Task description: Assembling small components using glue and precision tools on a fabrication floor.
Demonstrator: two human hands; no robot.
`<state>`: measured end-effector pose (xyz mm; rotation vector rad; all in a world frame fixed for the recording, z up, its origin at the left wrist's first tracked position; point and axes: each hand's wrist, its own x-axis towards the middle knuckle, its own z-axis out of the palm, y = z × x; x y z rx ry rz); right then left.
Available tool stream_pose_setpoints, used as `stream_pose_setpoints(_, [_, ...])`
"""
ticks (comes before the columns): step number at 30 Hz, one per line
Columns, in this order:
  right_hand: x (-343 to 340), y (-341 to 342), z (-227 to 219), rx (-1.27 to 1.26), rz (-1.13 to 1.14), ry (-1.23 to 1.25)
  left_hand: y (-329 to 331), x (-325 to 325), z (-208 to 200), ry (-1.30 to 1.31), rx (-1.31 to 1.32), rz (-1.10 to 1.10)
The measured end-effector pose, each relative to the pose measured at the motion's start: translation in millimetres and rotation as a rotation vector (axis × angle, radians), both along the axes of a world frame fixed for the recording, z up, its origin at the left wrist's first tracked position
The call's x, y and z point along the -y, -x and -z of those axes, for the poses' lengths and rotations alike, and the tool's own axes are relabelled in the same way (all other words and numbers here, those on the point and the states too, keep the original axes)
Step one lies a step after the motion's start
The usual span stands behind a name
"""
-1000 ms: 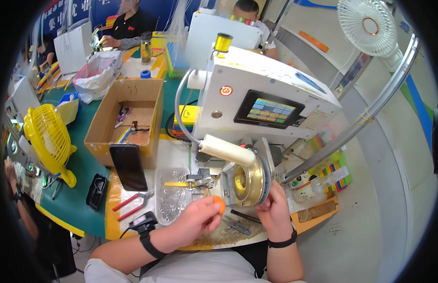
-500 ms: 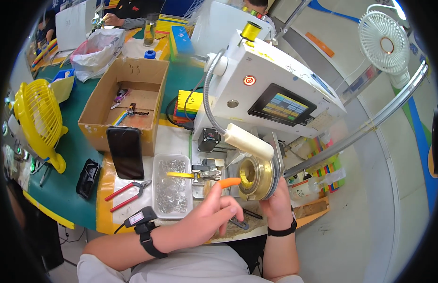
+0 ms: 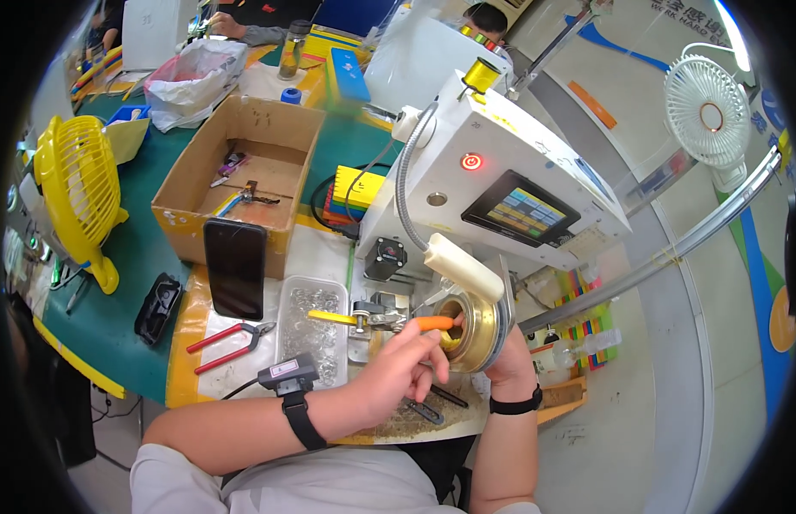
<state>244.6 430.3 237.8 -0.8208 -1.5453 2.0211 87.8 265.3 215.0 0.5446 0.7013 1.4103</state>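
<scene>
My left hand (image 3: pixel 402 370) reaches to the brass drum (image 3: pixel 482 349) on the machine. Its index finger wears an orange finger cot (image 3: pixel 434 323) and points into the drum's open mouth, where yellow material shows. The other fingers curl loosely apart, with nothing visible in them. My right hand (image 3: pixel 511 364) is against the far right side of the drum, by its dark rim; its fingers are hidden behind it. Above the drum is a cream cylinder (image 3: pixel 463 267). A small metal clamp (image 3: pixel 377 313) with a yellow strip (image 3: pixel 332 317) sits left of the drum.
A clear tray (image 3: pixel 312 330) of small transparent pieces stands left of the clamp. Beside it are red-handled pliers (image 3: pixel 229 349) and an upright phone (image 3: pixel 235 270) against a cardboard box (image 3: pixel 179 231). The white machine (image 3: pixel 518 154) with its lit screen rises behind. Yellow fan (image 3: pixel 81 188) at left.
My left hand has moved right, and its orange-covered index finger now reaches into the drum's mouth instead of lying at its edge. My right hand stays by the drum. The whole view has shifted slightly.
</scene>
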Motion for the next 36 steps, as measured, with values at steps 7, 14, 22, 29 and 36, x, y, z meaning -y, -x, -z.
stream_pose_setpoints(7, [0,3,-6,0.047,-0.02,-0.04,-18,33,22,-0.002,-0.043,-0.096])
stream_pose_setpoints(14, [1,9,-20,0.12,-0.051,-0.013,-3,62,-11,-0.257,-0.842,-0.272])
stream_pose_setpoints(22, [-1,6,-14,0.087,-0.074,0.005,-13,18,-20,-0.104,-0.895,-0.264])
stream_pose_setpoints(29, [4,-9,14,-0.043,0.014,0.027,-11,44,8,-0.096,-0.719,-0.228])
stream_pose_setpoints(36, [65,-22,29,-0.339,0.488,0.276,10,97,15,-0.106,-1.171,-0.103])
